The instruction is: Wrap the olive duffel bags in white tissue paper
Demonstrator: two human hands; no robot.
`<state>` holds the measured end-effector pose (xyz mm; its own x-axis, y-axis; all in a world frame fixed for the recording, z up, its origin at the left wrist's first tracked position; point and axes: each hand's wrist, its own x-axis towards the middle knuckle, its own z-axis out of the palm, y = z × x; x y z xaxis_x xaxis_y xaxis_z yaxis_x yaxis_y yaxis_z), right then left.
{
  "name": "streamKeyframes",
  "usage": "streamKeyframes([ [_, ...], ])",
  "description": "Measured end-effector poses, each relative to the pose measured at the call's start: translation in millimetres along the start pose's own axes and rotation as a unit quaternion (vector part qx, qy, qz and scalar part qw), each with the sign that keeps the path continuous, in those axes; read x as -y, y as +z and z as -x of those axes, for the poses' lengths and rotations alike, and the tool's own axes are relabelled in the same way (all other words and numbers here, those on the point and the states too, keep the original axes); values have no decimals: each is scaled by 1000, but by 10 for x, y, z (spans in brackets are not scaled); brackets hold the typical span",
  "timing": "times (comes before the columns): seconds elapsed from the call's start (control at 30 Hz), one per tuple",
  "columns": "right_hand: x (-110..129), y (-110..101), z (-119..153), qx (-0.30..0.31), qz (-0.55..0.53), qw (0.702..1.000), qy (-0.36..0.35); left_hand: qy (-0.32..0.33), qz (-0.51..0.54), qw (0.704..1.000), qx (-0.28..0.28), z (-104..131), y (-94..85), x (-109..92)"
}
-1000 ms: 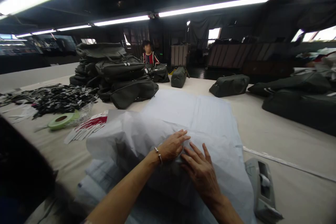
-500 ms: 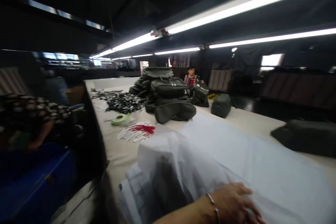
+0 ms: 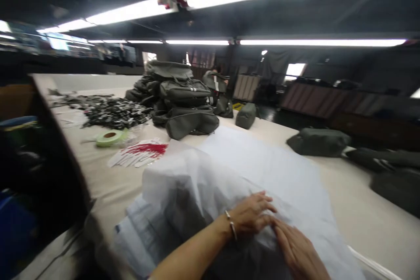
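Translucent white sheeting covers the near part of the table, bunched over something dark at the front. My left hand, with a silver bracelet at the wrist, lies on the sheeting with its fingers apart. Beside it on the right, my right hand rests on the same sheeting, fingers stretched toward the left fingertips. The two hands meet or nearly meet. White tags with red strings lie fanned out beyond the sheeting, and a pale green tape roll is left of them.
A pile of dark bags stands farther back, with a heap of black and white pieces to its left. More dark bags lie along the right side. The cream tabletop ends at a left edge. A long lamp hangs overhead.
The view has swung right and the table contents appear farther left. My right hand has come into view beside my left hand. The co-worker at the left is out of view.
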<state>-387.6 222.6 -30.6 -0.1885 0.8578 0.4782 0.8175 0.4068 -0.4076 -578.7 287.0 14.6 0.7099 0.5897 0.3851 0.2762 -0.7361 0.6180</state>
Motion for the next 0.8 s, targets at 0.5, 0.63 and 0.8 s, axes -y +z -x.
streamKeyframes([
  [0.5, 61, -301, -711, 168, 171, 962, 127, 16, -111, 992, 49, 59, 23, -24],
  [0.63, 33, -348, -784, 123, 149, 971, 141, 3, -108, 992, 69, 54, 1, -35],
  [0.8, 0, -145, -742, 131, 60, 985, 96, -8, -88, 993, 78, 40, -36, -118],
])
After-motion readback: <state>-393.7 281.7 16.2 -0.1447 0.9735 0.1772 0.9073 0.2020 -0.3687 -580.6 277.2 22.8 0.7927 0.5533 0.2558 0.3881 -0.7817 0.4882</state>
